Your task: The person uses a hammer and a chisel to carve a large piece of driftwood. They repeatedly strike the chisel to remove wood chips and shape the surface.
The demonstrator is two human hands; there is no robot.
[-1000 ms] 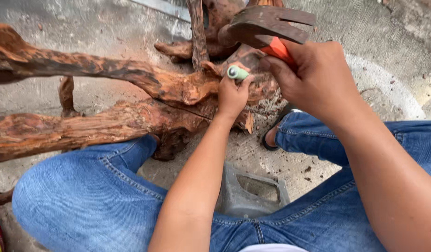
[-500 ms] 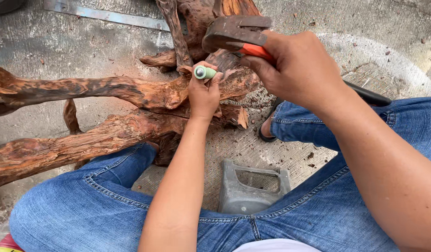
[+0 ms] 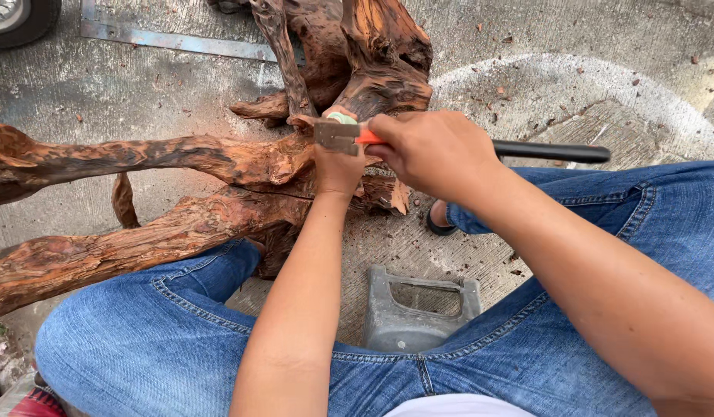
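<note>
Reddish, gnarled driftwood root [image 3: 241, 166] sprawled across grey concrete ground [image 3: 141, 85], its thick limbs reaching leftward and a twisted knot rising at the far side. Pressed against the root's middle junction, left hand [image 3: 338, 166] wrapped tight around a chisel [image 3: 342, 118], only the pale green butt of its handle showing above the fist; blade hidden, so contact with the wood impossible to confirm. Meeting that green butt, steel head of a hammer [image 3: 338, 137], orange at the neck and black along the grip, which juts out past the root on the right. Clenched around the hammer near its head, right hand [image 3: 434, 150], fingers curled and closed, just beside the left hand and apparently touching it. Flanking the root on the near side, both knees in blue jeans [image 3: 164, 340], one thigh lying against the lowest limb. Between the legs, nearer than the root, a grey plastic stool [image 3: 419, 316] with a slot handle. Just right of the root's near edge, a dark sandal [image 3: 438, 224] partly under the trouser leg. Beyond the root, a flat metal strip [image 3: 179, 42] lying on the concrete, and at the far left corner a sliver of tyre [image 3: 17, 15]. Scattered around the root, small wood chips.
</note>
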